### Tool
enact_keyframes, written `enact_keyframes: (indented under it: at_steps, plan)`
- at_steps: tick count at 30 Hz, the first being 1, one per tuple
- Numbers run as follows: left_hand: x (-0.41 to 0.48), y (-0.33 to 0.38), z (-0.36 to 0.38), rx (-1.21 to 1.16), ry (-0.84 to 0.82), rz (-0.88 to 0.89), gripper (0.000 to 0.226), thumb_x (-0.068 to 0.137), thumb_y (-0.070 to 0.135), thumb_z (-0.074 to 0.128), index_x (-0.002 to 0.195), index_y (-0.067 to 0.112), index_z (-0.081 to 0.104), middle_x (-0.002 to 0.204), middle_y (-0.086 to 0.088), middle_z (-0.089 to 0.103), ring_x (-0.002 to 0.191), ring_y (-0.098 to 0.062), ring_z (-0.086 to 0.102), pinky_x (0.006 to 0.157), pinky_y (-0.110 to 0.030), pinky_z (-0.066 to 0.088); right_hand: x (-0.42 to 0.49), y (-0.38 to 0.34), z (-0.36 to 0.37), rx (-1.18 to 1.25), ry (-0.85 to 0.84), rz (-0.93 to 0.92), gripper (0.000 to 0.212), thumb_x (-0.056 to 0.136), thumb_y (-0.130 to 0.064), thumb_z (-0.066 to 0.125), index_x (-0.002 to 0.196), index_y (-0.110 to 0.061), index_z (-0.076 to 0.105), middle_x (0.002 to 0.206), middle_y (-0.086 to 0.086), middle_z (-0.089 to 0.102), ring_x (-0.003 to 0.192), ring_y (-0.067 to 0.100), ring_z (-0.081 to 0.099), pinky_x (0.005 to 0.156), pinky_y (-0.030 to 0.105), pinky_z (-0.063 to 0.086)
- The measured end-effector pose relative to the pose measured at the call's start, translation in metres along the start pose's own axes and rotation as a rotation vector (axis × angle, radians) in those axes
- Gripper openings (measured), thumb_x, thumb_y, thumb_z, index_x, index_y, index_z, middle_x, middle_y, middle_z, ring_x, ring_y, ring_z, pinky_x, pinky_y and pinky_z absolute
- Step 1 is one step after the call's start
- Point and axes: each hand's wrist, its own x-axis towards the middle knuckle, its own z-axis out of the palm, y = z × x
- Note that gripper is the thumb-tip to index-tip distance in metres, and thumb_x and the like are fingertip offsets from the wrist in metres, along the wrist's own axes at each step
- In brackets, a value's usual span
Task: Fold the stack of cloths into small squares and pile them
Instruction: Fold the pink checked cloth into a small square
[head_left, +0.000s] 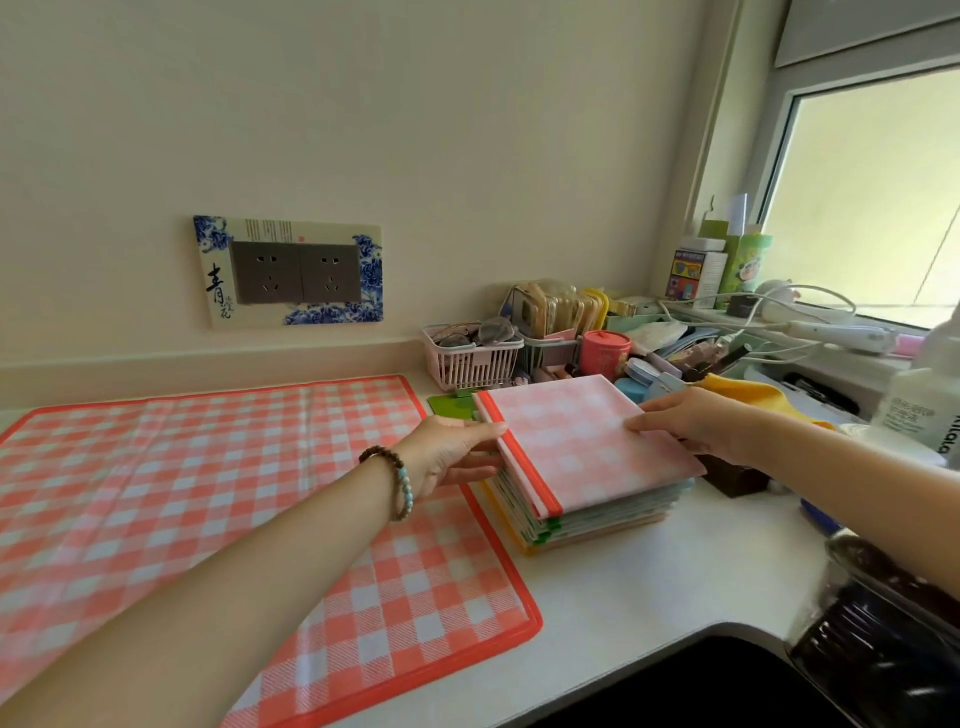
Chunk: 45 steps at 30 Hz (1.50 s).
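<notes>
Both arms reach forward, left hand (451, 453) and right hand (696, 423) with fingers extended, palms facing each other.

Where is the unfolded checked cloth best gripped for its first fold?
Probably the unfolded checked cloth at its two near corners on the orange border, reached from the counter's front edge: it lies flat, and the pile of folded cloths covers its far-right corner.

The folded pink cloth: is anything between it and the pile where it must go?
Nothing visible. The folded pink cloth already lies on the pile, with the left hand and right hand at its edges.
</notes>
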Motion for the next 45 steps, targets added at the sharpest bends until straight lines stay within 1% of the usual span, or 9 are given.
enact_keyframes:
  at_steps: [7,11,17,21,24,28,32,38,45]
  plan:
    - [0.003,-0.008,0.0,0.061,0.039,-0.008,0.016,0.081,0.018,0.071,0.091,0.009,0.063,0.086,-0.007,0.069,0.058,-0.008,0.066,0.043,-0.017,0.05,0.003,0.006,0.005,-0.086,0.022,-0.034,0.045,0.084,-0.032,0.067,0.127,-0.02,0.058,0.131,0.004,0.052,0.114,0.023,0.05,0.1,0.035,0.044]
    - [0.002,-0.011,0.001,0.07,0.054,0.012,0.022,0.081,0.021,0.072,0.098,0.009,0.062,0.09,-0.006,0.069,0.063,-0.009,0.066,0.044,-0.017,0.051,0.003,0.008,0.008,-0.124,0.02,-0.04,0.045,0.085,-0.035,0.065,0.128,-0.023,0.057,0.133,0.004,0.051,0.117,0.024,0.05,0.102,0.036,0.043]
    - [-0.003,-0.012,-0.005,0.106,0.073,0.061,0.033,0.082,0.03,0.071,0.105,0.011,0.059,0.096,-0.003,0.067,0.068,-0.01,0.067,0.052,-0.021,0.056,-0.006,0.0,0.01,-0.3,-0.051,-0.09,0.049,0.095,-0.04,0.048,0.138,-0.018,0.045,0.141,0.004,0.045,0.127,0.023,0.044,0.106,0.033,0.035]
    - [-0.008,-0.007,-0.017,0.166,0.112,0.146,0.038,0.083,0.035,0.067,0.112,0.012,0.056,0.106,-0.004,0.064,0.081,-0.013,0.066,0.066,-0.024,0.058,-0.012,-0.016,0.017,-0.534,0.138,-0.311,0.057,0.093,-0.044,0.048,0.14,-0.012,0.039,0.137,0.01,0.047,0.12,0.024,0.049,0.094,0.031,0.042]
    - [-0.014,-0.006,-0.035,0.326,0.177,0.247,0.045,0.084,0.043,0.063,0.12,0.017,0.052,0.118,-0.003,0.058,0.099,-0.014,0.06,0.077,-0.026,0.053,-0.025,-0.032,0.037,-0.572,0.21,-0.502,0.061,0.094,-0.041,0.048,0.146,-0.017,0.029,0.151,0.007,0.031,0.132,0.024,0.039,0.105,0.036,0.037]
    - [-0.035,-0.011,-0.066,0.535,0.181,0.337,0.06,0.086,0.051,0.055,0.136,0.02,0.042,0.135,0.002,0.048,0.113,-0.01,0.048,0.073,-0.016,0.041,-0.048,-0.057,0.084,-0.582,0.147,-0.681,0.059,0.095,-0.04,0.046,0.147,-0.021,0.025,0.154,0.001,0.024,0.135,0.021,0.036,0.109,0.036,0.032]
    - [-0.064,-0.028,-0.113,0.75,0.102,0.284,0.082,0.076,0.068,0.05,0.144,0.027,0.03,0.148,0.009,0.034,0.134,-0.009,0.033,0.1,-0.026,0.033,-0.068,-0.073,0.14,-0.627,0.081,-0.814,0.06,0.095,-0.045,0.044,0.147,-0.021,0.027,0.155,-0.004,0.022,0.138,0.018,0.029,0.111,0.032,0.026]
    - [-0.126,-0.054,-0.183,0.997,0.159,0.218,0.105,0.06,0.086,0.045,0.147,0.033,0.021,0.154,0.012,0.02,0.14,-0.006,0.022,0.112,-0.028,0.022,-0.103,-0.065,0.216,-0.682,-0.087,-0.96,0.06,0.096,-0.048,0.039,0.149,-0.028,0.02,0.157,-0.01,0.014,0.143,0.012,0.017,0.116,0.032,0.016]
    - [-0.193,-0.076,-0.22,1.188,0.098,0.188,0.089,0.068,0.073,0.056,0.144,0.043,0.021,0.153,0.016,0.017,0.138,-0.001,0.017,0.114,-0.024,0.017,-0.133,-0.053,0.268,-0.617,-0.336,-1.016,0.059,0.094,-0.052,0.039,0.147,-0.032,0.023,0.156,-0.014,0.015,0.142,0.008,0.019,0.117,0.028,0.016]
